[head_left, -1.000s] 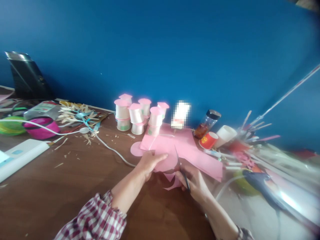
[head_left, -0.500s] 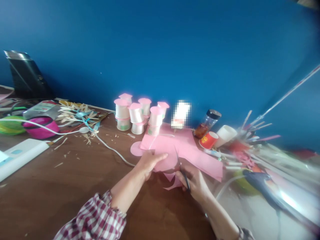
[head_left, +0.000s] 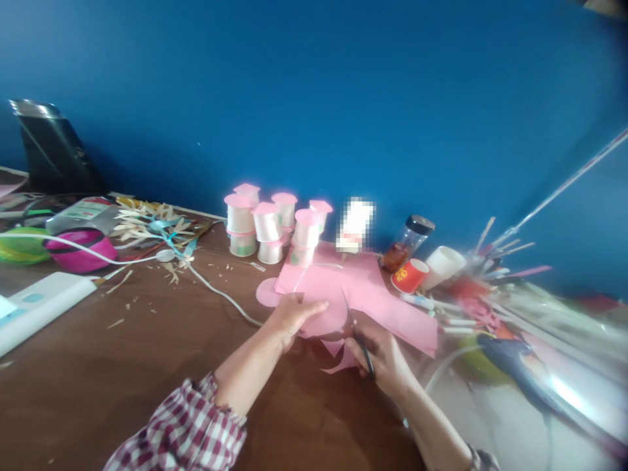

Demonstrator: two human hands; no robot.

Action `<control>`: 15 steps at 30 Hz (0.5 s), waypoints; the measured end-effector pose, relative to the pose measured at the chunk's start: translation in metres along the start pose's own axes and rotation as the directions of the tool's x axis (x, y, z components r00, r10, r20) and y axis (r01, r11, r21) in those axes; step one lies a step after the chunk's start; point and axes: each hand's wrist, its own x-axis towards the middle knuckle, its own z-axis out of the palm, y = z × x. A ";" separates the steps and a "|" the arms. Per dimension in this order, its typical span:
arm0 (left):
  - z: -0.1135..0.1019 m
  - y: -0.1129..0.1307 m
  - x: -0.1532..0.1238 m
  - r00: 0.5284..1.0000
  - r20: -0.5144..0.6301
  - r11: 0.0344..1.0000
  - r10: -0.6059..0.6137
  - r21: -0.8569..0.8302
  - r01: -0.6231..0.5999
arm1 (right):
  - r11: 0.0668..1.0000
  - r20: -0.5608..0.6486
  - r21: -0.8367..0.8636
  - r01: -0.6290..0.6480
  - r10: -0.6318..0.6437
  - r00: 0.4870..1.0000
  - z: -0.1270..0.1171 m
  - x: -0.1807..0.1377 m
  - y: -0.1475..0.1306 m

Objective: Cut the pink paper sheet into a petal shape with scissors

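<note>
one left hand [head_left: 293, 318], thumb pressed on top, fingers mostly hidden, pinching one pink paper piece [head_left: 330, 319] above the brown tabletop [head_left: 147, 399]. one right hand [head_left: 387, 360], fingers closed round black-handled scissors [head_left: 364, 353], blade at the piece's right edge; blade gap cannot be told. pink offcuts [head_left: 345, 360] just below. progress, as judged: lower edge rounded, trimming under way; remainder uncertain, upper outline blending into pink sheets [head_left: 397, 314] behind. beyond: white cup stacks [head_left: 240, 217], pink tops already on.
</note>
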 end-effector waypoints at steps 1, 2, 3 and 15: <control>0.000 0.000 0.000 1.000 -0.011 1.000 0.000 0.000 0.000 | 1.000 0.002 -0.002 -0.001 0.001 1.000 0.000 0.000 0.000; 0.000 0.000 0.000 1.000 -0.016 1.000 -0.002 0.001 0.002 | 1.000 0.003 -0.003 0.001 -0.001 1.000 0.000 0.000 0.000; 0.000 0.001 0.000 1.000 -0.015 1.000 -0.005 0.003 0.005 | 1.000 0.006 -0.003 0.003 -0.003 1.000 0.000 0.000 0.000; -0.001 0.005 -0.002 1.000 0.017 1.000 -0.015 -0.016 0.015 | 1.000 0.024 -0.018 -0.025 0.025 0.999 -0.001 0.001 -0.006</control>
